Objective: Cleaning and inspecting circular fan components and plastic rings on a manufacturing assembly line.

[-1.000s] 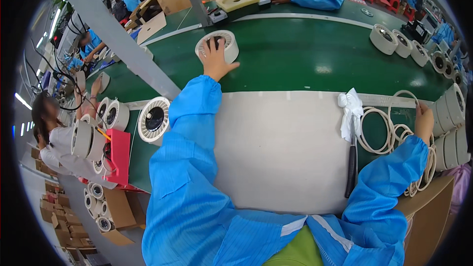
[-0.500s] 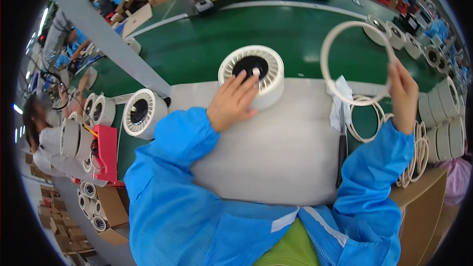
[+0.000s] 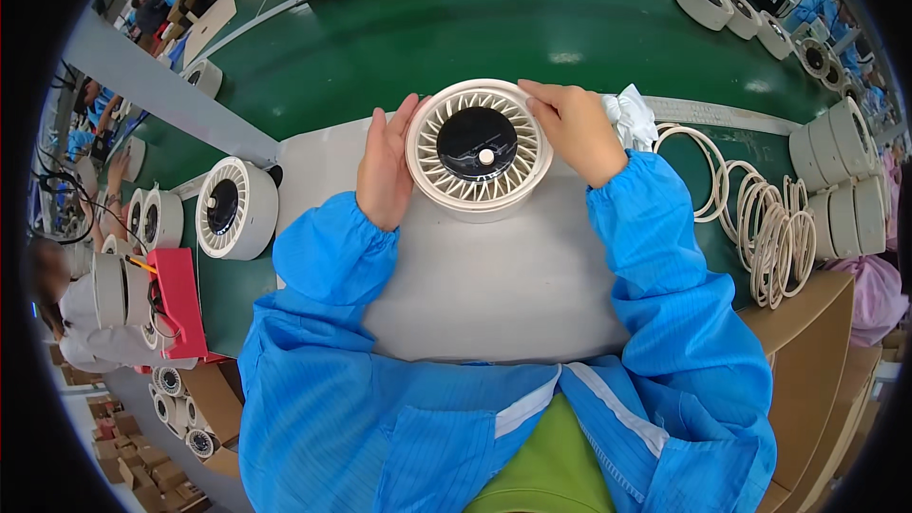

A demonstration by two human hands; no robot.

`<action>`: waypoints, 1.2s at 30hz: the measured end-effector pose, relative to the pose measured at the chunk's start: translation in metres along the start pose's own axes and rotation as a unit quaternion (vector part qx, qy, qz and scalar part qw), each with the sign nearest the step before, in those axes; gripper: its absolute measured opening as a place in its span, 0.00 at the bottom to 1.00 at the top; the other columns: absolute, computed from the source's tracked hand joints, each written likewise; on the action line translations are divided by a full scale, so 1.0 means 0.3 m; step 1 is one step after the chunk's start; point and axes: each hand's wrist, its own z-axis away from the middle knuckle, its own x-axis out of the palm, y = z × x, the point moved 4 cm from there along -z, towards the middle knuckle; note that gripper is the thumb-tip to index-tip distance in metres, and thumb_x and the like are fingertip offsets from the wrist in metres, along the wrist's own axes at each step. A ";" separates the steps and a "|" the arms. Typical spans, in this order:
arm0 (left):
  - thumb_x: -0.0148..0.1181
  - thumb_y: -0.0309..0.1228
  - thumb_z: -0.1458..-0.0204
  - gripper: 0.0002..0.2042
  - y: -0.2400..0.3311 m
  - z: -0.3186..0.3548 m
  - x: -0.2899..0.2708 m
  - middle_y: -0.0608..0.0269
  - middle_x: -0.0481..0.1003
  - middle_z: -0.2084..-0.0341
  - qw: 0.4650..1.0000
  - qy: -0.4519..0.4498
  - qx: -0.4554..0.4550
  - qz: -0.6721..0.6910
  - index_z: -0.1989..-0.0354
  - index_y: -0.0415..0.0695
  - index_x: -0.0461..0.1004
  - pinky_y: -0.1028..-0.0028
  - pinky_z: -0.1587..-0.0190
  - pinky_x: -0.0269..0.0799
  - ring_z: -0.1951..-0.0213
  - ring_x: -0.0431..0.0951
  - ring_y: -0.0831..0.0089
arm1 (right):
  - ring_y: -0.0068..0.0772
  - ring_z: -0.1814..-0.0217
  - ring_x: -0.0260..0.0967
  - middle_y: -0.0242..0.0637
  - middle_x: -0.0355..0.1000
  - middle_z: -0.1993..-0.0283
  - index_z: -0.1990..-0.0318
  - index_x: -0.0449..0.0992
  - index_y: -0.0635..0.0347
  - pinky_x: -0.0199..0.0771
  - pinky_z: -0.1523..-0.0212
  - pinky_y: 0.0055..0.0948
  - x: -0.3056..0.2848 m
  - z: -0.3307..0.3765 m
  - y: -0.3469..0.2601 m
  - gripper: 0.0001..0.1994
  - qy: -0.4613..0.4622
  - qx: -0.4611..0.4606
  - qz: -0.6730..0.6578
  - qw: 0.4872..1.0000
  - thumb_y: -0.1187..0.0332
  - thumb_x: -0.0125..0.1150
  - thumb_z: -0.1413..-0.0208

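Observation:
A round cream fan unit (image 3: 442, 138) with slanted vanes, a black centre disc and a small white knob stands on the grey mat in front of me. A cream ring (image 3: 419, 176) lies around its top rim. I cannot tell whether the ring is fully seated. My left hand (image 3: 387, 166) rests along the unit's left side, fingers stretched out and palm turned toward it. At the upper right of the rim my right hand (image 3: 575, 128) pinches the ring between thumb and fingers. Part of the rim there is hidden by the fingers.
Another fan unit (image 3: 249, 209) stands left, beside a grey post (image 3: 180, 95). To the right lie a white cloth (image 3: 630, 117), loose cream rings (image 3: 774, 237) and stacked units (image 3: 836, 147). More units (image 3: 703, 2) line the green belt (image 3: 456, 19). A cardboard box (image 3: 807, 332) sits lower right.
My right hand has brought the ring from the right onto the fan unit's rim. My left hand has shifted from the unit's top to its left side. The view has tilted down.

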 end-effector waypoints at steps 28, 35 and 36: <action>0.45 0.27 0.50 0.14 0.068 -0.052 0.129 0.46 0.70 0.62 0.633 -0.114 0.272 -0.715 0.57 0.34 0.67 0.65 0.58 0.66 0.61 0.70 0.52 | 0.47 0.43 0.55 0.47 0.61 0.47 0.49 0.62 0.65 0.55 0.46 0.39 0.121 0.016 -0.075 0.17 -0.048 -0.067 0.225 0.971 0.69 0.44 0.46; 0.40 0.34 0.45 0.24 0.030 -0.104 0.044 0.43 0.48 0.42 0.736 -0.035 0.349 -0.579 0.41 0.38 0.48 0.59 0.43 0.48 0.41 0.48 0.46 | 0.46 0.35 0.42 0.48 0.50 0.39 0.40 0.50 0.60 0.45 0.39 0.34 0.088 0.020 -0.081 0.25 -0.015 -0.077 0.105 0.991 0.60 0.40 0.43; 0.40 0.34 0.45 0.24 0.035 -0.114 0.043 0.43 0.48 0.42 0.736 -0.037 0.349 -0.579 0.41 0.38 0.48 0.59 0.43 0.48 0.41 0.48 0.46 | 0.45 0.34 0.39 0.47 0.47 0.38 0.39 0.47 0.59 0.43 0.39 0.33 0.082 0.018 -0.056 0.26 -0.005 -0.029 -0.010 1.000 0.58 0.39 0.42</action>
